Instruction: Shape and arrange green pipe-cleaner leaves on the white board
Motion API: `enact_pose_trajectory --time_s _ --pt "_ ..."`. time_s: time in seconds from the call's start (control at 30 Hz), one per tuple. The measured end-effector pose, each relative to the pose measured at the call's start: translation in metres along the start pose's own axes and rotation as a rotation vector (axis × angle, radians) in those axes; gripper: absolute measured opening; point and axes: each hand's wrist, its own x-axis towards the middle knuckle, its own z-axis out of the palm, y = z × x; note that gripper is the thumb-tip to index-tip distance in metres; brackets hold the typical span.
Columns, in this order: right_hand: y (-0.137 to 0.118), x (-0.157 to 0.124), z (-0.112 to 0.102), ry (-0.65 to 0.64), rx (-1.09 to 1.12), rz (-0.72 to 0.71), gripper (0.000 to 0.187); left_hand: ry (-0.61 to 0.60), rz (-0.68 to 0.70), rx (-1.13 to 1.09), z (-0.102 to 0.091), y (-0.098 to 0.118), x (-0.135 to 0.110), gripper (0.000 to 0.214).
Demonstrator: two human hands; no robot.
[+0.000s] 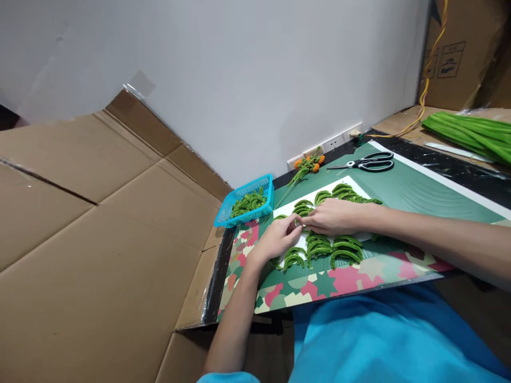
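My left hand [275, 238] and my right hand [333, 217] meet fingertip to fingertip over a white sheet [351, 185] on the table. Both pinch a small green piece between them; it is too small to name. Several bent green pipe-cleaner arcs [319, 249] lie on the sheet around and below the hands, with more arcs [345, 192] beyond the right hand. A blue plastic basket [235, 198] holding more green arcs stands just past the left hand.
Black-handled scissors [373, 162] lie on the green cutting mat [415, 189]. A sprig with orange pompoms [307, 165] lies by the wall sockets. A bundle of straight green stems [471, 133] lies far right. Flattened cardboard [91, 229] fills the left.
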Motion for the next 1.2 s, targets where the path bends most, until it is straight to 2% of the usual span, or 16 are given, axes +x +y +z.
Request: enact_pose_trajectory --time_s 1.2 --pt "-0.0006 -0.0017 0.0015 -0.028 -0.009 -0.012 0.029 -0.019 0.001 -0.025 -0.0016 0.0058 -0.0030 0.022"
